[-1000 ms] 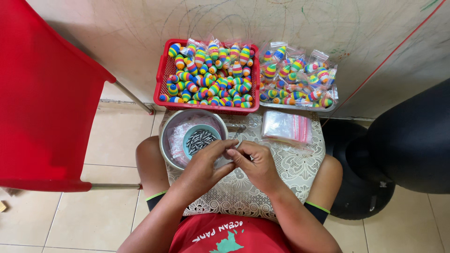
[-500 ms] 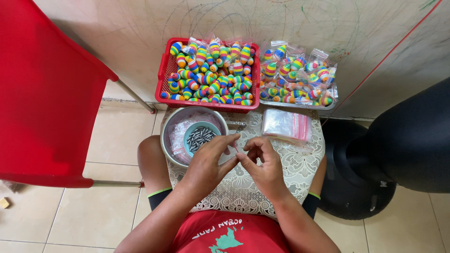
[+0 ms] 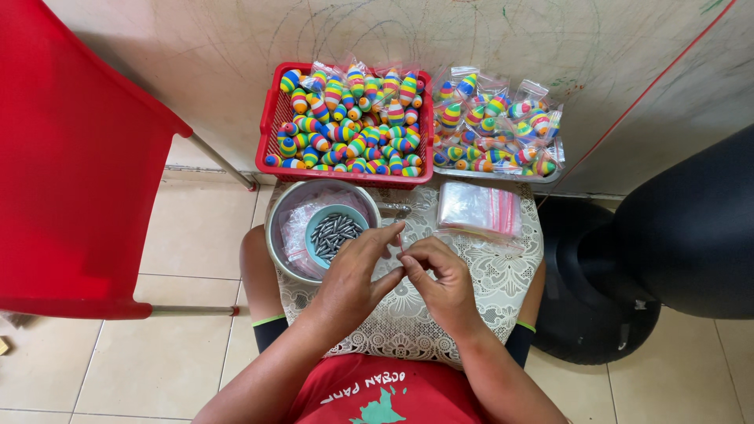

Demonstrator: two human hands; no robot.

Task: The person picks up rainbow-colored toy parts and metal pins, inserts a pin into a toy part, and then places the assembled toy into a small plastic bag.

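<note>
— Both hands have drifted slightly right off the metal bowl (image 3: 276, 235); what's the left hand (image 3: 355, 276) doing?

— Fingers narrow, meeting the right hand (image 3: 440, 281), which pinches a small clear bag (image 3: 402, 245) over the lace cloth (image 3: 495, 283).

— Step?

— Probably opening it; next calls for spreading its mouth.

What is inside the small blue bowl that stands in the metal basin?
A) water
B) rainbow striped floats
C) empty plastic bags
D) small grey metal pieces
D: the small blue bowl in the metal basin holds a heap of small grey metal pieces, while the striped floats lie in the red basket further back.
</note>
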